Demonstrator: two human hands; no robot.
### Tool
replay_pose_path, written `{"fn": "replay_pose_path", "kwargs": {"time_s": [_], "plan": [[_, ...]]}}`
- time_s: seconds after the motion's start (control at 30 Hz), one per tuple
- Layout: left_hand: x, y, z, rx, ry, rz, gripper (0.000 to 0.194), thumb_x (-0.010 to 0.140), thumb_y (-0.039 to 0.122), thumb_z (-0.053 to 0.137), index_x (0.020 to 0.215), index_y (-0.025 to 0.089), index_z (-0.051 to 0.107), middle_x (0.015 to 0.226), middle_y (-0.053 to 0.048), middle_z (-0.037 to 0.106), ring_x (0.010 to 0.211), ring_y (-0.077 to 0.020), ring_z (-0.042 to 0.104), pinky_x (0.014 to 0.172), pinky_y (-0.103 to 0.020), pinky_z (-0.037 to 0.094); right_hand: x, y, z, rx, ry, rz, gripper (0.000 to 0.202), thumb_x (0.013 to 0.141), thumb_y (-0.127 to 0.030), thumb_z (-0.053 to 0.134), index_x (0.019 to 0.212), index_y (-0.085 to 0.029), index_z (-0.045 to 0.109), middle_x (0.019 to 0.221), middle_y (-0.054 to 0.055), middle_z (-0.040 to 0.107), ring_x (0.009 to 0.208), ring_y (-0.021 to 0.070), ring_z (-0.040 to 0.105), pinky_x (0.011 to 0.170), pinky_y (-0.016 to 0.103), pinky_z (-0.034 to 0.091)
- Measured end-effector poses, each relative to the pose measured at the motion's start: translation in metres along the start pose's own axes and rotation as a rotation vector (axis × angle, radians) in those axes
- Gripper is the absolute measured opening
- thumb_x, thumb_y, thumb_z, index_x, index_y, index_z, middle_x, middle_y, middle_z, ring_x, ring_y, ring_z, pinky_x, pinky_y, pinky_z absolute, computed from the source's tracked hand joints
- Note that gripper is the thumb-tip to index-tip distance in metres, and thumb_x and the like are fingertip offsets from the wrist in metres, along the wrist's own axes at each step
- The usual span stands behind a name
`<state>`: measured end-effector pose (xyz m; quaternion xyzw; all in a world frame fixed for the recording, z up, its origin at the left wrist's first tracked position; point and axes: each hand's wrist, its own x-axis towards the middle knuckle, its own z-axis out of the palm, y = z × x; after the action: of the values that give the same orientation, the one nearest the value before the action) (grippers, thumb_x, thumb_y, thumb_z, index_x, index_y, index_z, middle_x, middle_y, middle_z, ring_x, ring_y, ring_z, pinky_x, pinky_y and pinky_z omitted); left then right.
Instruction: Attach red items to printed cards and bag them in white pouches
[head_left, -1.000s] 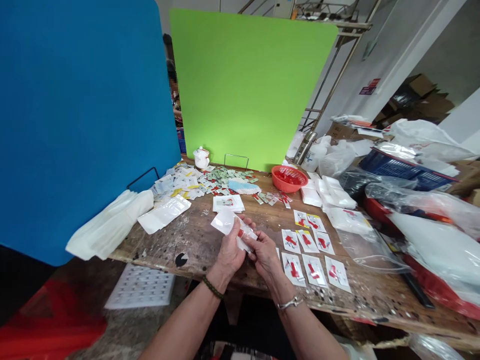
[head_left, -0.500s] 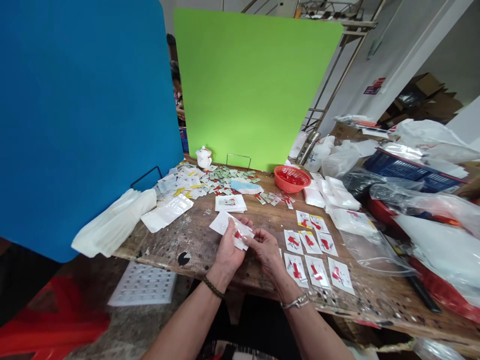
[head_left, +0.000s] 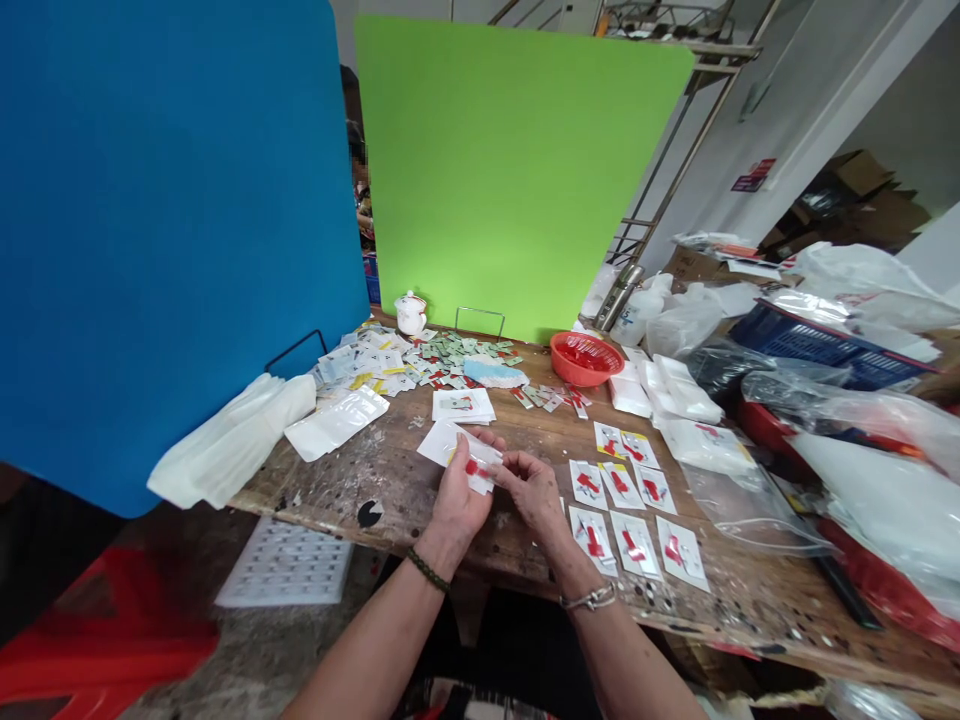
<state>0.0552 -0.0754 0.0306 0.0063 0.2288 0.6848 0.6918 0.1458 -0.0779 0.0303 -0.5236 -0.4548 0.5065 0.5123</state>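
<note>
Over the front of the wooden table [head_left: 405, 455], my left hand [head_left: 459, 498] grips a white packet [head_left: 439, 442], its thumb lying across the top. A small red piece [head_left: 474, 468] shows on or in the packet; which of these I cannot tell. My right hand [head_left: 534, 497] is closed, thumb and fingertips pinching at the packet's right edge beside the red piece. Just behind the hands lies a stack of white cards or packets [head_left: 471, 412]. To the right, flat white packets with red pieces [head_left: 632, 540] lie in rough rows.
Small green and red cards [head_left: 459, 350] are heaped at the back, beside a blue-and-white cloth [head_left: 491, 373]. A red basket [head_left: 586, 362] stands right of them. White bags [head_left: 232, 435] lie left. Blue [head_left: 165, 220] and green panels [head_left: 510, 170] stand behind. Plastic bags [head_left: 862, 480] crowd the right.
My right fingertips have shifted slightly up and left along the packet, and the red piece shows more plainly. The left hand keeps its grip. The view has moved a little.
</note>
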Motion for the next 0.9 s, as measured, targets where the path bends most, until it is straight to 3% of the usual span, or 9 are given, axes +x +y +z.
{"fn": "replay_pose_path", "kwargs": {"time_s": [0.1, 0.2, 0.27, 0.4, 0.53, 0.7, 0.83, 0.9], "plan": [[0.001, 0.003, -0.001, 0.006, -0.004, 0.022, 0.015, 0.088, 0.029, 0.056, 0.087, 0.015, 0.063, 0.08, -0.005, 0.068, 0.075, -0.0174, 0.067, 0.071, -0.029, 0.053, -0.005, -0.004, -0.005, 0.058, -0.098, 0.132, 0.033, 0.053, -0.042, 0.078, 0.069, -0.017, 0.066, 0.054, -0.004, 0.056, 0.046, 0.0072, 0.043, 0.043, 0.02, 0.034], [0.001, 0.003, 0.0, 0.011, 0.012, 0.028, 0.016, 0.088, 0.031, 0.056, 0.088, 0.015, 0.063, 0.079, -0.004, 0.068, 0.074, -0.0173, 0.067, 0.07, -0.029, 0.053, -0.009, -0.007, -0.007, 0.138, -0.19, 0.246, 0.037, 0.051, -0.037, 0.08, 0.079, -0.016, 0.068, 0.063, -0.001, 0.064, 0.049, 0.0089, 0.051, 0.046, 0.022, 0.042], [0.0, 0.002, 0.001, 0.003, 0.011, 0.022, 0.017, 0.087, 0.031, 0.057, 0.088, 0.016, 0.063, 0.079, -0.004, 0.068, 0.074, -0.0173, 0.067, 0.071, -0.029, 0.054, -0.009, -0.005, -0.006, 0.13, -0.152, 0.215, 0.04, 0.047, -0.032, 0.082, 0.08, -0.016, 0.067, 0.068, 0.001, 0.067, 0.053, 0.0103, 0.055, 0.05, 0.023, 0.045], [-0.001, 0.002, 0.001, -0.004, -0.006, 0.006, 0.018, 0.087, 0.032, 0.057, 0.087, 0.015, 0.063, 0.08, -0.005, 0.068, 0.076, -0.0168, 0.067, 0.073, -0.028, 0.053, -0.006, -0.001, -0.002, 0.052, 0.041, 0.078, 0.037, 0.044, -0.032, 0.084, 0.07, -0.017, 0.062, 0.056, -0.003, 0.062, 0.051, 0.0101, 0.053, 0.049, 0.022, 0.043], [-0.002, 0.005, 0.001, -0.004, 0.011, 0.016, 0.018, 0.087, 0.032, 0.057, 0.089, 0.015, 0.063, 0.082, -0.005, 0.068, 0.077, -0.017, 0.067, 0.074, -0.028, 0.053, -0.007, -0.002, 0.0, 0.118, -0.011, 0.145, 0.04, 0.05, -0.042, 0.08, 0.077, -0.016, 0.065, 0.058, -0.001, 0.062, 0.049, 0.0106, 0.053, 0.044, 0.022, 0.042], [-0.004, 0.005, 0.003, -0.006, 0.007, 0.015, 0.018, 0.088, 0.032, 0.056, 0.09, 0.015, 0.064, 0.084, -0.006, 0.069, 0.079, -0.0173, 0.067, 0.075, -0.029, 0.053, -0.009, 0.0, 0.003, 0.117, 0.067, 0.06, 0.036, 0.046, -0.037, 0.083, 0.065, -0.018, 0.06, 0.053, -0.004, 0.058, 0.045, 0.0083, 0.048, 0.041, 0.021, 0.04], [-0.004, 0.005, 0.002, 0.005, 0.023, -0.01, 0.022, 0.088, 0.035, 0.055, 0.091, 0.015, 0.064, 0.084, -0.006, 0.069, 0.079, -0.0181, 0.068, 0.074, -0.029, 0.053, -0.009, 0.003, 0.006, 0.152, -0.005, 0.108, 0.035, 0.049, -0.037, 0.081, 0.068, -0.017, 0.058, 0.055, -0.002, 0.061, 0.045, 0.0103, 0.053, 0.043, 0.023, 0.045], [-0.005, 0.004, 0.002, 0.002, 0.004, -0.039, 0.026, 0.09, 0.036, 0.051, 0.09, 0.014, 0.065, 0.084, -0.006, 0.07, 0.078, -0.018, 0.068, 0.073, -0.03, 0.054, -0.008, 0.002, 0.007, 0.141, 0.022, 0.109, 0.037, 0.047, -0.034, 0.081, 0.069, -0.019, 0.054, 0.051, -0.005, 0.058, 0.04, 0.0094, 0.05, 0.037, 0.021, 0.04]]}}
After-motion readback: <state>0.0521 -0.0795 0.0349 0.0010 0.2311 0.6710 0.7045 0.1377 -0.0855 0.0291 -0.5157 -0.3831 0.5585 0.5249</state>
